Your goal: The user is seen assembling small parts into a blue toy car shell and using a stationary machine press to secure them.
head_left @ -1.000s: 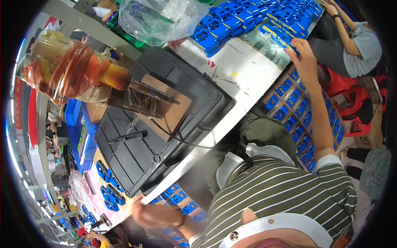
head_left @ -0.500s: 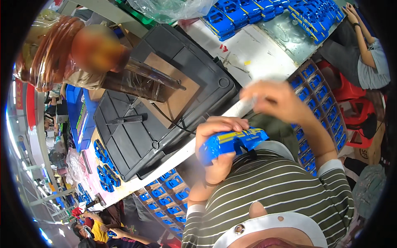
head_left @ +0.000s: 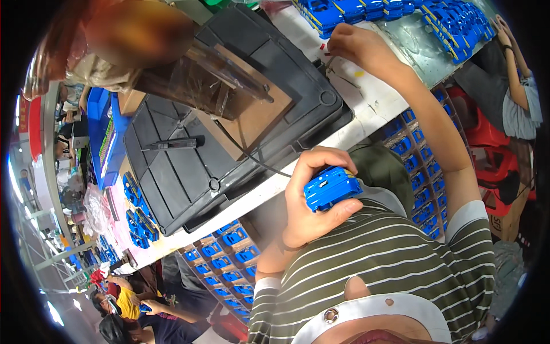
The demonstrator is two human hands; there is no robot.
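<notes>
Left hand point(head_left: 301, 213) clasped around a blue plastic shell point(head_left: 332, 188), right hand point(head_left: 360, 49) half-curled, contents unclear

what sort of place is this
Probably a factory workshop: many matching blue car-shaped shells on the worktable, a divided tray of similar pieces below, and another person nearby.

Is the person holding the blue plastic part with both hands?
No, only the left hand grips the blue plastic part, while the right hand is apart from it, over the white table.
</notes>
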